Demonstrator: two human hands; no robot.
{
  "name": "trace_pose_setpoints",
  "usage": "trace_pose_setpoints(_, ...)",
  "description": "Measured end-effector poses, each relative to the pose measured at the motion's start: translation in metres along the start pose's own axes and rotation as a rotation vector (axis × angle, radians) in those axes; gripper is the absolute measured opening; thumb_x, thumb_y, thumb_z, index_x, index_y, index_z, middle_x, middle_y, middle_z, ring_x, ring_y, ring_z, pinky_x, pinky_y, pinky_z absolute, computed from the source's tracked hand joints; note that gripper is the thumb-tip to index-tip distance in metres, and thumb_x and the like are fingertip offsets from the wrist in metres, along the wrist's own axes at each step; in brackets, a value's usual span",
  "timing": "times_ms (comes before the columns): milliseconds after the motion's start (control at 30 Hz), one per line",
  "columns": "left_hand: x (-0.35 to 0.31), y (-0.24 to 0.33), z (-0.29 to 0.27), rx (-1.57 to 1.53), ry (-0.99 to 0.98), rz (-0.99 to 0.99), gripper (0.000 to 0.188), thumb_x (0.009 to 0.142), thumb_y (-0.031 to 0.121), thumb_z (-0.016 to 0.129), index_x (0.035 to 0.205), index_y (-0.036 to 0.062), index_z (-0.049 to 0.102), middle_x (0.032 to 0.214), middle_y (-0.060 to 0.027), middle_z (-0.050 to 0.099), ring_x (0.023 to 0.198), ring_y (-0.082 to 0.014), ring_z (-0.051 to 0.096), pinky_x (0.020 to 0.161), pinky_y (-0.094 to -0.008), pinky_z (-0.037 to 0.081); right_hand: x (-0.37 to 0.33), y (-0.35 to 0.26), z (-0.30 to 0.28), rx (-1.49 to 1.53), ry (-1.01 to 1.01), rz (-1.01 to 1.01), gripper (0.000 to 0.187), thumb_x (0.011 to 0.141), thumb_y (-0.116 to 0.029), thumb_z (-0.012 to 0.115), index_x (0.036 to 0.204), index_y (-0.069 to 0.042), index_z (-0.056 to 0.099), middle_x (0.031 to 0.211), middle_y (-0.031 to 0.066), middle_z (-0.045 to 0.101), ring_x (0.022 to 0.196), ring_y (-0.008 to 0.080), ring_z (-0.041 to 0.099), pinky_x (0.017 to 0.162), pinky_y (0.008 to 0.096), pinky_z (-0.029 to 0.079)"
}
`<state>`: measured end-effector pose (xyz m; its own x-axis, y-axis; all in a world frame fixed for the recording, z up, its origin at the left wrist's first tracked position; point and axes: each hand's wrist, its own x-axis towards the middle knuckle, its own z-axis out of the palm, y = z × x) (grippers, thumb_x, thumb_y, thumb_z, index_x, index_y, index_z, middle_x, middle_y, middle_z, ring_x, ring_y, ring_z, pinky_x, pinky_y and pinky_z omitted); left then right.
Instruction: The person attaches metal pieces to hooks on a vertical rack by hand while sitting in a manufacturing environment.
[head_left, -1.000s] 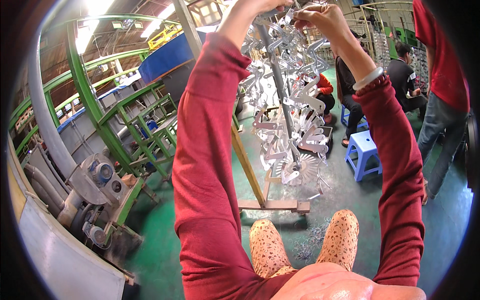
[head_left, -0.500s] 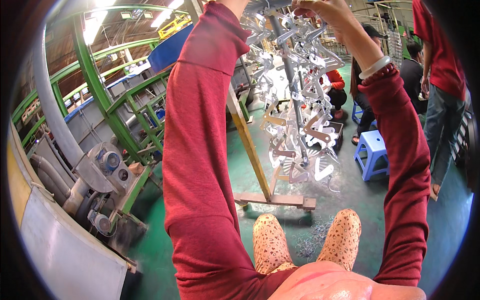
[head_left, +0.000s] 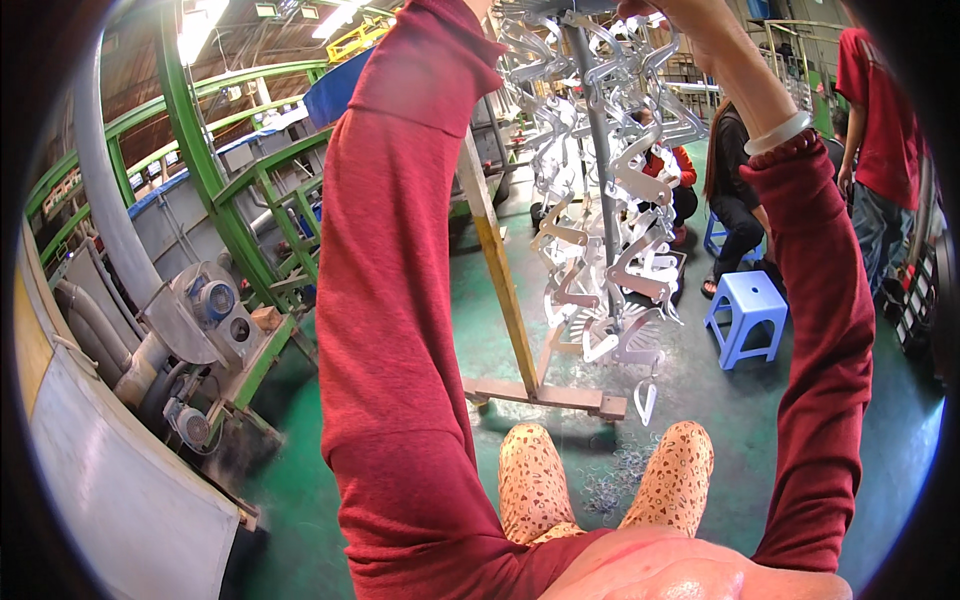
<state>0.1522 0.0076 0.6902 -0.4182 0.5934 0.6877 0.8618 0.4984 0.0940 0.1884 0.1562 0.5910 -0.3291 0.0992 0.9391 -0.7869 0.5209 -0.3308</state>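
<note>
Both my arms reach up in dark red sleeves. My right hand [head_left: 690, 22], with a pale bangle at its wrist, is at the top edge beside the hanging metal. Its visible fingers are curled in; the upper edge cuts off what they hold, if anything. Of my left arm only the sleeve and a bit of wrist show, at the top; that hand is out of the picture. Strings of bent silvery metal brackets [head_left: 640, 275] hang around a grey upright pole [head_left: 603, 170]. The lowest bracket [head_left: 646, 402] dangles below the rest.
A stand with a yellowish post [head_left: 497, 275] and rusty foot [head_left: 540, 397] is before me. Small wire hooks [head_left: 615, 485] lie on the green floor near my feet. A blue stool [head_left: 748, 315] and several people are at right, blower machinery [head_left: 215, 310] at left.
The bracket strings have swung or turned, and one bracket now hangs lower. My right hand has shifted slightly right and up, its fingers partly leaving the picture. The standing person at right has moved.
</note>
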Motion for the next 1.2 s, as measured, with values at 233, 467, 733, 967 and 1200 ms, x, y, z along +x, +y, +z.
trace_pose_setpoints(233, -0.002, -0.054, -0.012, -0.002, 0.136, -0.072, 0.025, 0.08, 0.031, 0.064, 0.081, 0.0059, 0.07, 0.07, -0.0041, 0.066, 0.056, -0.0098, 0.057, 0.047, -0.0239, 0.043, 0.0, 0.012, -0.002, 0.093, 0.014, -0.041, 0.019, 0.076, -0.014, 0.061, 0.072, 0.002, 0.07, 0.06, 0.006, 0.064, 0.053, 0.0104, 0.054, 0.048, 0.0254, 0.038)
trace_pose_setpoints(467, -0.031, -0.074, -0.011, -0.233, 0.233, -0.061, 0.019, 0.079, 0.019, 0.067, 0.084, 0.0004, 0.067, 0.067, -0.0047, 0.064, 0.051, -0.0096, 0.055, 0.042, -0.0215, 0.04, -0.016, 0.005, -0.01, 0.107, 0.003, -0.128, 0.017, 0.075, -0.013, 0.062, 0.068, 0.001, 0.07, 0.058, 0.0049, 0.063, 0.051, 0.009, 0.054, 0.047, 0.0241, 0.038)
trace_pose_setpoints(733, -0.039, -0.053, -0.014, -0.158, 0.28, -0.053, 0.021, 0.081, 0.02, 0.068, 0.085, -0.0006, 0.067, 0.069, -0.0058, 0.064, 0.05, -0.008, 0.053, 0.042, -0.0202, 0.039, -0.035, -0.007, -0.007, 0.064, 0.029, 0.009, 0.015, 0.074, -0.012, 0.062, 0.069, 0.0, 0.069, 0.059, 0.0051, 0.063, 0.052, 0.0089, 0.053, 0.05, 0.0236, 0.037)
trace_pose_setpoints(967, -0.057, -0.024, 0.011, -0.423, 0.013, -0.002, 0.029, 0.08, 0.029, 0.069, 0.085, 0.0009, 0.068, 0.07, -0.0049, 0.065, 0.052, -0.0076, 0.052, 0.044, -0.0198, 0.039, -0.042, 0.004, 0.002, 0.119, 0.025, -0.024, 0.015, 0.074, -0.013, 0.062, 0.071, 0.0, 0.07, 0.06, 0.0049, 0.063, 0.053, 0.0089, 0.053, 0.051, 0.0232, 0.037)
trace_pose_setpoints(1200, -0.042, 0.005, 0.007, 0.05, 0.039, 0.187, 0.028, 0.08, 0.032, 0.068, 0.077, 0.0038, 0.07, 0.068, -0.0047, 0.065, 0.055, -0.0096, 0.054, 0.048, -0.0255, 0.043, -0.03, -0.003, 0.004, 0.132, 0.03, -0.014, 0.015, 0.076, -0.012, 0.064, 0.071, 0.001, 0.069, 0.058, 0.0026, 0.061, 0.05, 0.0066, 0.048, 0.046, 0.0224, 0.033)
